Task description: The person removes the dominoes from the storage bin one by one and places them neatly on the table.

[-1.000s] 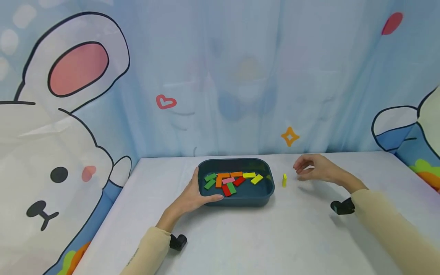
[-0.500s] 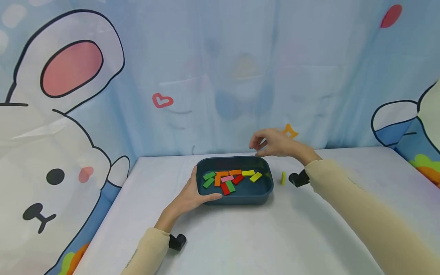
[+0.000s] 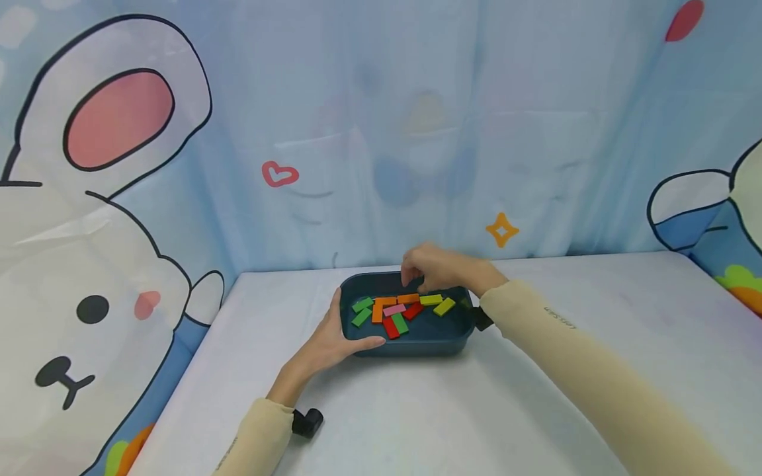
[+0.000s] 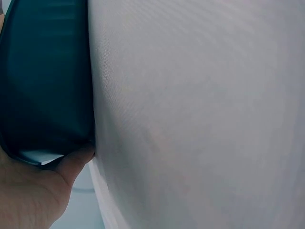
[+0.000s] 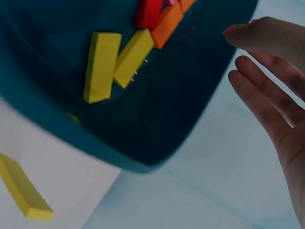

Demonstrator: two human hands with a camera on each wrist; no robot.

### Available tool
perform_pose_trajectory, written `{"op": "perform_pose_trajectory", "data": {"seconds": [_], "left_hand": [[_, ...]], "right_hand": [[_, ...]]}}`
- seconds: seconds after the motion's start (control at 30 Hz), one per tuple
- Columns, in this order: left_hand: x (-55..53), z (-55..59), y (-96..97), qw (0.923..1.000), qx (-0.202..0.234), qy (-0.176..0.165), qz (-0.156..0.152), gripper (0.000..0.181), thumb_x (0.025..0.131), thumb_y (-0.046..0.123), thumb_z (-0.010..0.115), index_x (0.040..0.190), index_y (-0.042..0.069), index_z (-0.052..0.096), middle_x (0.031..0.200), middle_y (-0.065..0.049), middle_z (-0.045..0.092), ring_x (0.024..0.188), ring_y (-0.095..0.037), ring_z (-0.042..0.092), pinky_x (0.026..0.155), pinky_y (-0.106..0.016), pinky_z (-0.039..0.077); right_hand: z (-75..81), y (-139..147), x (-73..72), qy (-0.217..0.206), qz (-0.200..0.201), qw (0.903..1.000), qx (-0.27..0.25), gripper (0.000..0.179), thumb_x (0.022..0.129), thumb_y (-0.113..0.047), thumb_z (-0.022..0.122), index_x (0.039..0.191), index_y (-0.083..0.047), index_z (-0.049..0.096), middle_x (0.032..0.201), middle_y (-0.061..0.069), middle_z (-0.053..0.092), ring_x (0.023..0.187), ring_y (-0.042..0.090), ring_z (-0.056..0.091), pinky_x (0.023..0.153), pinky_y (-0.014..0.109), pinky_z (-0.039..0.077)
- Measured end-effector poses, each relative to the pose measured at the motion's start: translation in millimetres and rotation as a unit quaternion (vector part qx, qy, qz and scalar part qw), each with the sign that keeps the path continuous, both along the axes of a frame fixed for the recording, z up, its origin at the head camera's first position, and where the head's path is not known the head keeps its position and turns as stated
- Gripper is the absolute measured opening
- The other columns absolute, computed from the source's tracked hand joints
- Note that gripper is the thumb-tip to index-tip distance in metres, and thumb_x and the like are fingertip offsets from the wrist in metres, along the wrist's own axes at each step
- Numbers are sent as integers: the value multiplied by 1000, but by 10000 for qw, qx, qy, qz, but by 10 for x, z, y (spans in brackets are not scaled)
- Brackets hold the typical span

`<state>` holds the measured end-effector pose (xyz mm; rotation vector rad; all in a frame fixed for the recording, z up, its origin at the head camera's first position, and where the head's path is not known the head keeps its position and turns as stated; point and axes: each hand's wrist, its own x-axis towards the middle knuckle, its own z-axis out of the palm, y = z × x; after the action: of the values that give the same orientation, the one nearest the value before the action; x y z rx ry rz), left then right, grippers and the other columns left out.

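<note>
A dark teal plastic tray [image 3: 411,348] sits on the table with several small coloured blocks lying flat inside. My left hand [image 3: 326,338] grips the tray's left end, thumb along the front rim and fingers at the side wall. Over the back rim hovers my right hand [image 3: 443,268], its fingers bent downward and parted from the thumb. In the right wrist view nothing sits between these fingers [image 5: 255,93]. Nearest to it inside are orange [image 3: 408,298] and yellow blocks [image 3: 431,300]; green [image 3: 362,305], pink [image 3: 394,309] and red blocks [image 3: 390,328] lie further left.
One yellow block [image 5: 25,191] lies on the table outside the tray, hidden in the head view by the right forearm. White cloth [image 3: 417,416] covers the table. A printed curtain [image 3: 357,132] hangs behind its back edge.
My right hand has moved left from beside the loose yellow block, up over the tray's right side, then down to its back rim. The left hand keeps its hold; the blocks look unchanged.
</note>
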<state>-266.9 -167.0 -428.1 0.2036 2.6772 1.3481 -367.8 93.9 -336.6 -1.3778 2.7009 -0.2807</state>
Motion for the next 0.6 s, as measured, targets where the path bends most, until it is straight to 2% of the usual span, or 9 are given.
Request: {"op": "perform_pose_trajectory", "data": {"seconds": [0.1, 0.27, 0.4, 0.6], "left_hand": [[5, -11, 6, 10000, -9, -3, 12, 133, 82, 57, 85, 169, 15, -6, 174, -17, 12, 156, -42, 23, 120, -68, 27], [27, -8, -1, 10000, -6, -23, 20, 133, 82, 57, 86, 169, 16, -7, 174, -17, 10, 157, -41, 22, 120, -67, 27], [27, -8, -15, 10000, 33, -16, 9, 134, 82, 57, 86, 169, 16, -8, 175, -16, 9, 157, -41, 21, 120, -67, 27], [1, -6, -13, 10000, 14, 33, -41, 133, 82, 58, 85, 169, 15, -6, 175, -16, 10, 157, -40, 22, 120, -66, 27]], "right_hand": [[-96, -59, -16, -96, -43, 9997, 218, 22, 83, 3, 86, 102, -6, 80, 100, 3, 70, 92, 21, 68, 85, 33, 59], [-216, -148, -29, -545, -193, 9977, 361, 21, 83, 3, 86, 101, -7, 82, 101, 2, 73, 88, 18, 64, 83, 31, 59], [-251, -193, -53, -888, -280, 9947, 445, 17, 84, 2, 85, 98, -7, 82, 100, 2, 73, 85, 17, 60, 82, 31, 58], [-274, -231, -102, -1059, -330, 9906, 800, 18, 85, 1, 85, 99, -9, 83, 95, -1, 72, 85, 14, 64, 81, 29, 60]]}}
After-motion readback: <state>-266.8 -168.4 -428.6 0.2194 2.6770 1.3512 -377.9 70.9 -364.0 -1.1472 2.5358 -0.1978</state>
